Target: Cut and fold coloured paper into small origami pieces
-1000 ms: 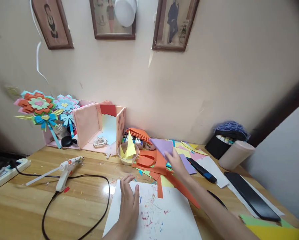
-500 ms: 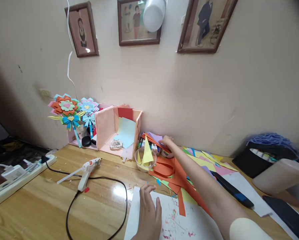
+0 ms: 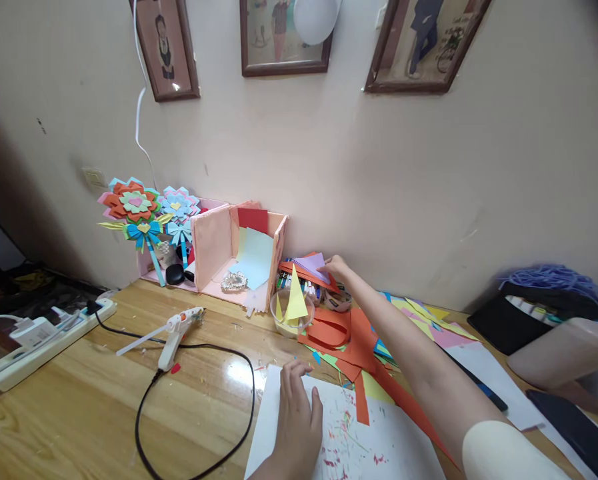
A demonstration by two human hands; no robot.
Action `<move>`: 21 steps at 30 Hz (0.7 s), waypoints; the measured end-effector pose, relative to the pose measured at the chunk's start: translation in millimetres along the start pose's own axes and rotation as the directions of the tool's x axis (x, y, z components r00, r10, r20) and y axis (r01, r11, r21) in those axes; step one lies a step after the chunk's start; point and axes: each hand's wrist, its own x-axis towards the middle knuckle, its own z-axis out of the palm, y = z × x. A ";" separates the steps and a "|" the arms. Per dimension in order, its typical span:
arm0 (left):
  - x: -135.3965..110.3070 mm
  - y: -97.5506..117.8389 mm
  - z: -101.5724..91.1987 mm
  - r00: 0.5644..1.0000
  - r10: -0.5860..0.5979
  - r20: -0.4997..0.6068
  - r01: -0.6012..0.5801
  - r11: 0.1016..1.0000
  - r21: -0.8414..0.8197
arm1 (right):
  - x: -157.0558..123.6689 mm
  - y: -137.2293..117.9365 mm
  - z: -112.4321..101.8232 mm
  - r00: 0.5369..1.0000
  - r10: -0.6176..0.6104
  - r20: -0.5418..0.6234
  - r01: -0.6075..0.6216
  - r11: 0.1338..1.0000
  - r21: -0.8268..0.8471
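Note:
My right hand [image 3: 337, 267] reaches to the back of the table, its fingertips closed on the right edge of the purple paper [image 3: 309, 264]. This paper lies over orange paper strips on top of several markers [image 3: 299, 285]. My left hand [image 3: 299, 420] rests on a white sheet [image 3: 349, 453] marked with coloured streaks; it is open, with fingers stretched and thumb apart. Just in front of the markers, a clear round tub [image 3: 291, 327] holds yellow paper triangles [image 3: 295, 300]. Cut orange paper [image 3: 363, 333] lies under my right forearm.
A white glue gun [image 3: 173, 339] with a looping black cord lies left, near a power strip [image 3: 53, 353]. Paper flowers [image 3: 135, 201] and a pink box [image 3: 211, 250] stand by the wall. Coloured paper scraps [image 3: 439, 323] and a black pouch [image 3: 503, 317] are right.
My right hand's fingers have turned left onto the purple paper's edge. My left hand has stayed in place on the white sheet. The camera view has shifted slightly downward.

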 end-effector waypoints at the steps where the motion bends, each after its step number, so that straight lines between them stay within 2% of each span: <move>1: -0.2 -0.1 0.2 1.000 0.000 0.001 0.000 1.000 0.002 | 1.9 -0.9 0.7 1.000 -0.009 0.009 0.009 1.000 -0.002; 3: -0.3 -0.7 0.7 1.000 0.002 0.002 -0.002 1.000 0.004 | 2.7 -2.1 3.3 1.000 -0.025 -0.002 0.025 1.000 -0.005; 5: 0.4 -2.2 0.7 1.000 0.009 -0.004 -0.009 1.000 -0.006 | -1.3 -3.3 6.4 0.997 -0.047 -0.068 0.047 0.999 -0.007; 7: 2.9 -4.4 -0.1 0.999 0.031 -0.025 -0.032 0.999 -0.033 | -10.1 -6.6 7.8 0.978 -0.092 -0.185 0.093 0.996 -0.004; 9: 7.3 -7.1 -1.8 0.996 0.068 -0.064 -0.072 0.995 -0.069 | -22.6 -15.0 5.6 0.929 -0.174 -0.327 0.184 0.983 -0.003; 11: 12.6 -9.3 -4.3 0.989 0.082 -0.122 -0.094 0.991 -0.096 | -37.8 -32.2 -0.2 0.844 -0.300 -0.444 0.329 0.944 -0.012; 13: 17.1 -10.4 -6.6 0.982 0.060 -0.178 -0.081 0.991 -0.111 | -54.2 -60.2 -7.1 0.754 -0.425 -0.501 0.474 0.880 -0.034; 14: 18.6 -10.4 -7.6 0.980 0.044 -0.196 -0.068 0.991 -0.117 | -62.1 -78.2 -9.6 0.689 -0.510 -0.515 0.566 0.823 -0.059; 15: 19.6 -10.0 -8.3 0.979 0.033 -0.201 -0.059 0.991 -0.124 | -69.3 -98.0 -11.0 0.560 -0.643 -0.522 0.697 0.706 -0.122; 16: 20.0 -9.3 -9.0 0.980 0.028 -0.197 -0.055 0.990 -0.132 | -75.4 -119.1 -10.6 0.473 -0.765 -0.437 0.776 0.597 -0.204; 17: 20.0 -8.4 -9.5 0.982 0.026 -0.185 -0.053 0.988 -0.143 | -79.9 -140.3 -8.5 0.468 -0.828 -0.308 0.787 0.549 -0.281; 18: 19.8 -7.5 -9.9 0.985 0.023 -0.170 -0.050 0.987 -0.156 | -82.6 -160.8 -4.7 0.541 -0.825 -0.162 0.745 0.560 -0.362; 19: 19.4 -6.6 -10.3 0.987 0.016 -0.161 -0.044 0.985 -0.167 | -83.4 -179.5 0.5 0.652 -0.758 -0.021 0.671 0.590 -0.450; 21: 18.8 -5.9 -11.1 0.987 -0.014 -0.159 -0.016 0.984 -0.180 | -79.7 -209.0 12.6 0.728 -0.683 0.062 0.621 0.618 -0.482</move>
